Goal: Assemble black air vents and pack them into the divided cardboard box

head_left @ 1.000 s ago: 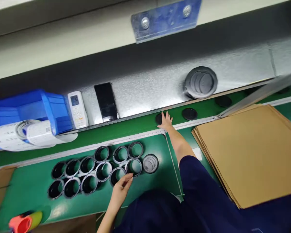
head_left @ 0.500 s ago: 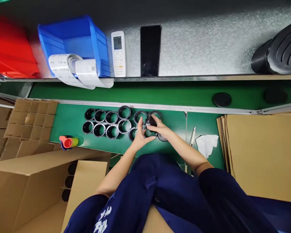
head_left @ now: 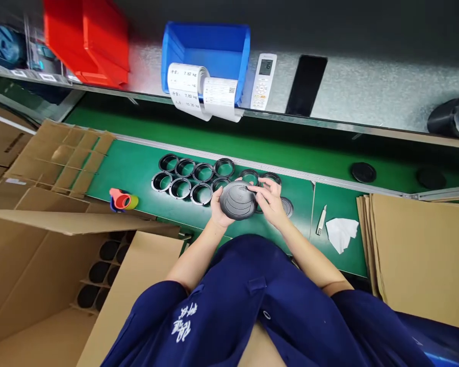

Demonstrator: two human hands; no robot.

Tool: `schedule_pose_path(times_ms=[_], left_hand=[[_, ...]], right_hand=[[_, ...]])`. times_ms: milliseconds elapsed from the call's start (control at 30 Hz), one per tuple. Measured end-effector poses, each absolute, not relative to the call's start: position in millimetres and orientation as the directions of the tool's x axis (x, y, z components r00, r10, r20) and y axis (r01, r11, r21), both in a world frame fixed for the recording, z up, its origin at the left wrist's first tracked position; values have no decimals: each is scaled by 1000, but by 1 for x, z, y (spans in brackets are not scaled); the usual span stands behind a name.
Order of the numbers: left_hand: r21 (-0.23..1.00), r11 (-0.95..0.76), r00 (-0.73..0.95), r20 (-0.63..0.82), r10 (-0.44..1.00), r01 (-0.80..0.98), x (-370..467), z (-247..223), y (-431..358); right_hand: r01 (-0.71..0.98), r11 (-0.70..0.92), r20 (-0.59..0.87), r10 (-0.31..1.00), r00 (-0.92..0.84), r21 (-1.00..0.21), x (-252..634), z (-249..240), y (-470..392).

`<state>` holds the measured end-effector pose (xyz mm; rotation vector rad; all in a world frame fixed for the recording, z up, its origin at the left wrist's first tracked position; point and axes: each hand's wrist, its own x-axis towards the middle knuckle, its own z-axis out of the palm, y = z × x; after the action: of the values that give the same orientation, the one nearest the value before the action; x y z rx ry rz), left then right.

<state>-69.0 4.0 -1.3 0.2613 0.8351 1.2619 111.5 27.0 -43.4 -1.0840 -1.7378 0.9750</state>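
Observation:
A round black part with a grooved, disc-shaped face (head_left: 237, 200) is held up over the green bench. My left hand (head_left: 220, 208) wraps round its left edge, thumb and fingers pressed on the rim. At its upper right is my right hand (head_left: 270, 200), fingertips touching the face and fingers partly spread. Behind and to the left, several black rings (head_left: 181, 188) stand in two rows on the bench. A flat black disc (head_left: 286, 207) lies just right of my right hand.
Overhead runs a metal shelf (head_left: 363, 97) with a blue bin (head_left: 210, 51), a remote (head_left: 263, 81) and a phone (head_left: 306, 85). A cutter (head_left: 322, 220) and white paper (head_left: 341, 233) lie right, near stacked cardboard (head_left: 424, 255). At left are tape rolls (head_left: 123, 200) and an open carton (head_left: 34, 275).
The view has shifted left. The black part has been raised from among the rings and its grooved face now shows, with my left hand closed on its edge.

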Motion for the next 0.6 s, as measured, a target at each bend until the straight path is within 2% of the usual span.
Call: schedule_pose_path(times_ms=[133, 267, 433, 600], left_hand=[[524, 320, 85, -424, 902, -789, -72, 7, -8], [557, 327, 74, -428, 901, -763, -78, 11, -17], [681, 387, 72, -442, 894, -622, -82, 9, -25], [708, 409, 108, -430, 896, -576, -78, 12, -27]], right_hand=[[372, 448, 361, 889, -280, -813, 96, -37, 12], [417, 487, 377, 869, -322, -768, 86, -38, 5], [337, 423, 279, 873, -400, -841, 78, -34, 5], [165, 287, 214, 910, -356, -944, 83, -24, 2]])
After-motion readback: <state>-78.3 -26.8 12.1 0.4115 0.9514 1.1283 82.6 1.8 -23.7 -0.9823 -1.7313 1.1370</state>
